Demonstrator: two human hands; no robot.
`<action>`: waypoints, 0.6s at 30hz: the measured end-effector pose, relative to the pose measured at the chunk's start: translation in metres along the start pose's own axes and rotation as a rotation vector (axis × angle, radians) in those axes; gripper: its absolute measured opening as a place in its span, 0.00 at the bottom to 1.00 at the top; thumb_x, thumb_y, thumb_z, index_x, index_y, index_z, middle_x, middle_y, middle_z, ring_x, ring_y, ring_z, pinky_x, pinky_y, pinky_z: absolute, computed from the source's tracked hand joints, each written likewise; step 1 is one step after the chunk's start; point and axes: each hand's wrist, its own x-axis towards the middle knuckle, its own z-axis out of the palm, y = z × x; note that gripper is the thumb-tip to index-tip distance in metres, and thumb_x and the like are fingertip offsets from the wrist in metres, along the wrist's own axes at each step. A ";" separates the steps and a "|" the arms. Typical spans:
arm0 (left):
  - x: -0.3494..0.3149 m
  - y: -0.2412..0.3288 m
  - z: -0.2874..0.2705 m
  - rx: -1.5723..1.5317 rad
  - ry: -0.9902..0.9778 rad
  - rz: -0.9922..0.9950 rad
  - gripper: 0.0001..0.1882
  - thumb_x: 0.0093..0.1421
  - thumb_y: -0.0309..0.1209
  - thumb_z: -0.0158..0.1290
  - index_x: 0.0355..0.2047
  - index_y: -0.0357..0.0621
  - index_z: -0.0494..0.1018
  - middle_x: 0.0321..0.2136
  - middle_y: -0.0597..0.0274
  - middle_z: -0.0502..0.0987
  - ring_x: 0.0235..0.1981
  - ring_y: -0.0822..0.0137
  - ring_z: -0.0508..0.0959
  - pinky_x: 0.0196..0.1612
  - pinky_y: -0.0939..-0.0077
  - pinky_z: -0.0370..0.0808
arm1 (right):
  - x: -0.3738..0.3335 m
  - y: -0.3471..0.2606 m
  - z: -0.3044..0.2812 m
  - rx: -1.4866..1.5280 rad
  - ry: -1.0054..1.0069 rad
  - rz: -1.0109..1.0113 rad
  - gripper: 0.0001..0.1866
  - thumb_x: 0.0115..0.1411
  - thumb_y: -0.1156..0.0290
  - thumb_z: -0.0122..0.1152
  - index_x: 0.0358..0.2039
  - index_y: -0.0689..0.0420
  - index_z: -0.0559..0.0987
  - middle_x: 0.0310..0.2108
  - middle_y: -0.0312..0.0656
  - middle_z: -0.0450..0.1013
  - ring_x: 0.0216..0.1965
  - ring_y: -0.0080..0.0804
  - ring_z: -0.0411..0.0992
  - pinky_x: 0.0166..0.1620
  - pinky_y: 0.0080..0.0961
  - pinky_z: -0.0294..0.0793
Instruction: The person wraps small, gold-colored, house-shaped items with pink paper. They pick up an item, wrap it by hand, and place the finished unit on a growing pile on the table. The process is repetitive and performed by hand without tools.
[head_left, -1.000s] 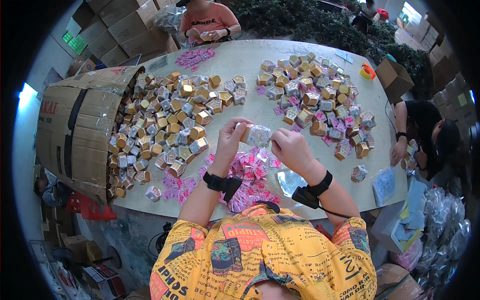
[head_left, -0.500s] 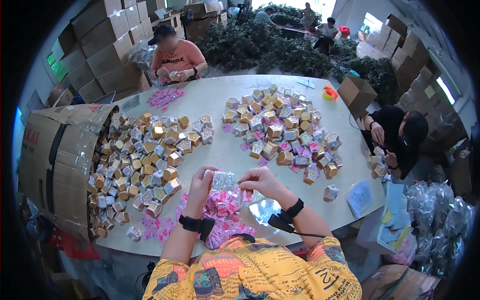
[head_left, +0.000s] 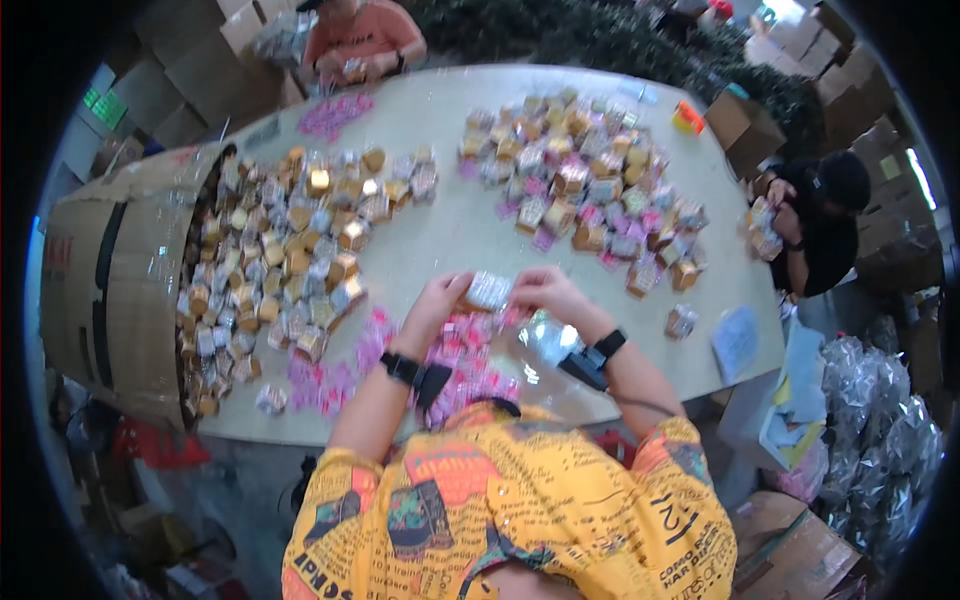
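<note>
Above the near part of the table, my left hand [head_left: 438,305] is closed round one end of a small glittery silver-and-gold faceted piece [head_left: 489,290]. The fingertips of my right hand [head_left: 552,292] are pinched together at its other end; whatever lies between them is too small and blurred to tell. Below the piece is a heap of pink printed tags [head_left: 468,345], partly hidden by my left wrist. More pink tags [head_left: 328,384] lie to the left, near a single silvery piece [head_left: 271,399]. A shiny clear plastic sheet or bag [head_left: 548,338] rests under my right wrist.
Many gold and silver pieces spill from a tipped cardboard box [head_left: 150,290] at left. Another pile [head_left: 590,180], mixed with pink tags, lies at far right. Orange tape [head_left: 688,117] sits beyond it. Two people [head_left: 362,45] [head_left: 825,215] handle pieces at the table's edges.
The view has tipped downward, so the table sits higher in the picture. The piece in my left hand has turned, showing some gold. My right fingers stay pinched at its other end.
</note>
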 end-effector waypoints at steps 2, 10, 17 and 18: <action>0.009 -0.008 -0.004 0.136 0.005 -0.127 0.20 0.59 0.41 0.52 0.44 0.39 0.72 0.29 0.63 0.75 0.28 0.75 0.74 0.29 0.80 0.72 | 0.003 0.008 -0.022 -0.086 0.120 -0.023 0.05 0.51 0.75 0.60 0.24 0.63 0.76 0.20 0.39 0.74 0.19 0.22 0.72 0.23 0.18 0.72; 0.044 -0.063 -0.031 1.219 0.154 0.338 0.14 0.47 0.32 0.57 0.36 0.43 0.76 0.31 0.49 0.75 0.37 0.48 0.74 0.41 0.58 0.72 | -0.016 0.003 -0.104 -0.985 1.038 -0.535 0.05 0.49 0.75 0.57 0.26 0.63 0.77 0.24 0.46 0.74 0.29 0.37 0.74 0.33 0.29 0.74; 0.066 -0.098 0.033 1.565 -0.151 0.597 0.19 0.46 0.25 0.54 0.41 0.40 0.70 0.39 0.53 0.71 0.44 0.54 0.71 0.47 0.60 0.69 | -0.037 0.151 -0.069 -0.846 0.431 0.152 0.07 0.47 0.74 0.55 0.26 0.59 0.81 0.29 0.52 0.75 0.33 0.47 0.74 0.38 0.36 0.73; 0.069 -0.106 0.036 1.605 -0.178 0.560 0.18 0.47 0.24 0.51 0.42 0.39 0.69 0.40 0.53 0.70 0.46 0.55 0.70 0.48 0.60 0.67 | -0.043 0.161 -0.064 -0.812 0.456 0.153 0.08 0.47 0.74 0.54 0.26 0.59 0.81 0.29 0.52 0.75 0.33 0.47 0.74 0.37 0.36 0.73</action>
